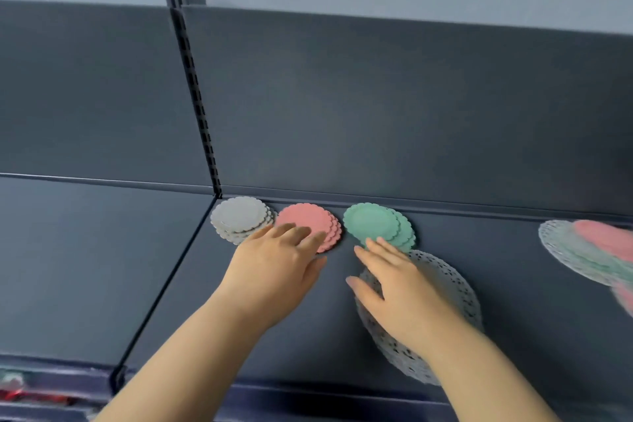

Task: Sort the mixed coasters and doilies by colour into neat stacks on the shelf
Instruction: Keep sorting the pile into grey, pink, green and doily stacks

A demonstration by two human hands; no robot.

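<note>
On the shelf (513,284), your hands lie flat.
Left hand (274,264) on pink stack (305,219); right hand (394,288) touching green stack (373,221), perhaps pressing doily (452,288).

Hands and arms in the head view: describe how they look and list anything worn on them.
The left hand and the right hand are both bare, with no gloves or rings showing. The forearms are bare too, right down to the lower edge of the picture: no sleeves, watch or bracelet in view.
</note>
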